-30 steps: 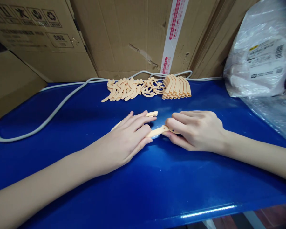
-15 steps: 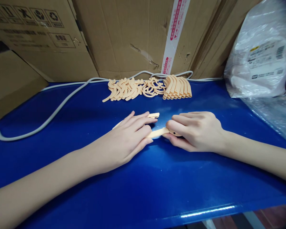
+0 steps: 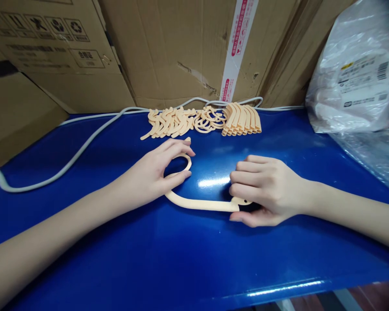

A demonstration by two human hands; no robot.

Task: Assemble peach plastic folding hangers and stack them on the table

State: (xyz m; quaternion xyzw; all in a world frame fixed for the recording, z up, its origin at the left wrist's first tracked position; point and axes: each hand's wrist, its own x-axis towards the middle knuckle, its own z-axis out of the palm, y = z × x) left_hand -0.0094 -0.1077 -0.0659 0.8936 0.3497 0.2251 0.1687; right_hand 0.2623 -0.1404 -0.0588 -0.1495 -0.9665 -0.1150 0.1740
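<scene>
A curved cream plastic piece, which looks like a clothes hanger part, lies between my hands just over the blue table. Its left side bends up under my left hand, where a rounded hook-like loop shows between thumb and fingers. That hand holds the curved side; a small cream tip pokes out beyond its fingertips. At the other end, my right hand is closed with the thumb below, gripping a rounded end that has a small dark hole. My right fingers hide part of this end.
Along the back of the blue table lie piled curved cream strips, cream rings and a row of hollow curved pieces. A white cable runs behind them. Cardboard boxes and a plastic-wrapped package stand around.
My left hand has moved left and its thumb has spread from the fingers, uncovering the loop. My right hand has come slightly nearer. The long cream strip now shows, closer to me.
</scene>
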